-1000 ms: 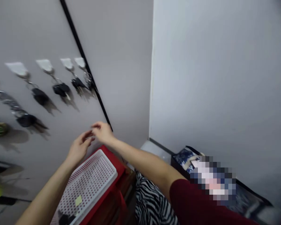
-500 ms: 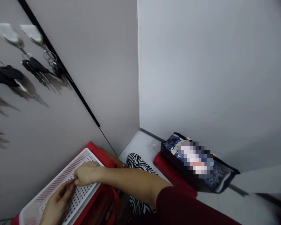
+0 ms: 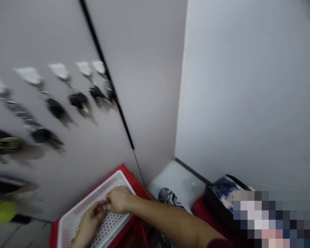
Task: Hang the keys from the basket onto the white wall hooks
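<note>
A white perforated plastic basket (image 3: 115, 220) rests on a red fabric bag (image 3: 142, 225). Over the basket, my right hand (image 3: 120, 199) has its fingers bent down and pressed together. My left hand (image 3: 89, 220) meets it from the lower left, its thumb and fingers pinched at the right fingertips. Whatever lies between the fingers is hidden and blurred. To the left, sets of keys (image 3: 79, 100) hang from white adhesive hooks (image 3: 59, 71) on the pale panel.
A wall corner rises behind the basket. Zebra-striped fabric (image 3: 167, 196) lies right of the red bag. Farther right, a dark blue patterned bag (image 3: 223, 191), partly pixelated, leans against the wall beside red material (image 3: 206, 213). A yellow-green round item (image 3: 2, 210) hangs at lower left.
Both hands have come down from above the basket's far end to over its inside, fingertips still together. The camera view swung right, then back left, bringing more hooks and keys into sight again.
</note>
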